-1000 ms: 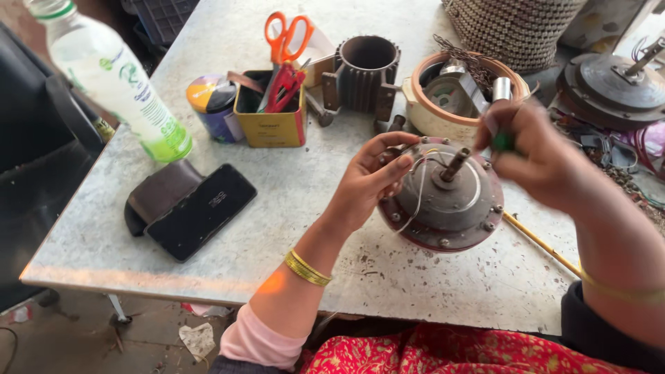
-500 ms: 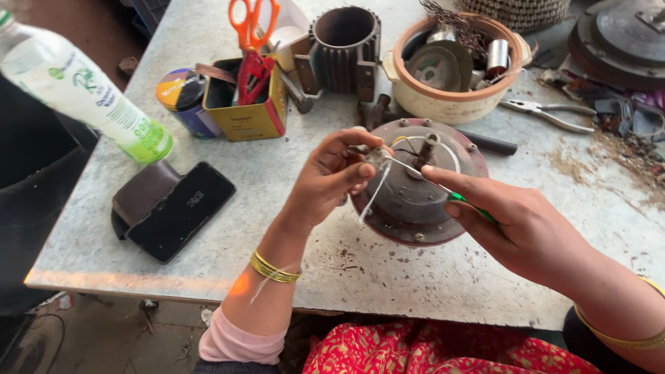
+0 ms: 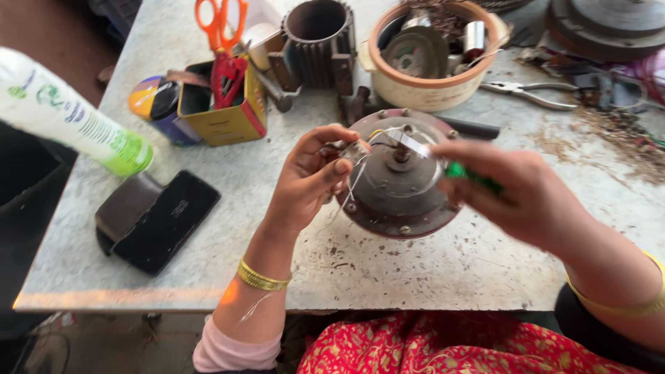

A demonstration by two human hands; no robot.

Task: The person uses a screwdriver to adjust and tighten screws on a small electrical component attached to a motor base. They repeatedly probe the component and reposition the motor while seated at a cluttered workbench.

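Compared with half a second ago, the right hand point(image 3: 526, 201) has moved up and now lies across the right edge of the round motor housing point(image 3: 398, 187), while the left hand point(image 3: 312, 173) stays at its left edge. Its fingers point(image 3: 339, 166) are pressed together on thin pale wires point(image 3: 357, 176) that come out of the housing. The right hand is closed around a green-handled tool point(image 3: 474, 176), and the metal tip of this tool points to the shaft in the centre of the housing. The housing rests on the grey counter point(image 3: 242, 187), near the front edge, between both hands.

Behind it stands a beige bowl point(image 3: 433, 93) with metal parts inside, and just beside the bowl a dark ribbed cylinder point(image 3: 315, 41). Further left is a yellow tin point(image 3: 225, 118) holding orange scissors point(image 3: 220, 24). Pliers point(image 3: 530, 93) lie to the right of the bowl. A black phone point(image 3: 166, 221) lies at the left of the counter, near a white and green bottle point(image 3: 69, 114).
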